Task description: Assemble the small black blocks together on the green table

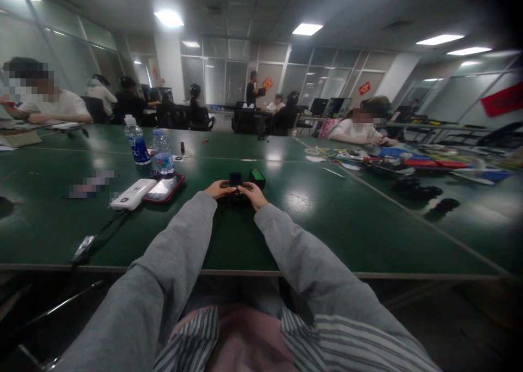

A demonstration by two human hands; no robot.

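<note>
Both hands out on the green bench [327, 219]: left hand [218, 189] and right hand [253, 194], each grip clamped on the small dark gadget [236, 182] between them. Green-topped box [257, 177] just at its 2 o'clock, phone [164, 188] at 9.

**Around you: a long green table [347, 219] in a busy open office.**
Left of centre in your frame stand two water bottles, a blue-labelled one [137, 140] and a smaller one [163, 153] just beside it. Below them a white power bank [133, 194] and a phone in a red case [164, 189] lie edge to edge, and a dark cable [93, 236] trails toward the lower left. At your upper left a person in a white shirt [44, 102] leans on the table. At centre right another person [359, 129] sits behind coloured clutter [408, 162].
</note>
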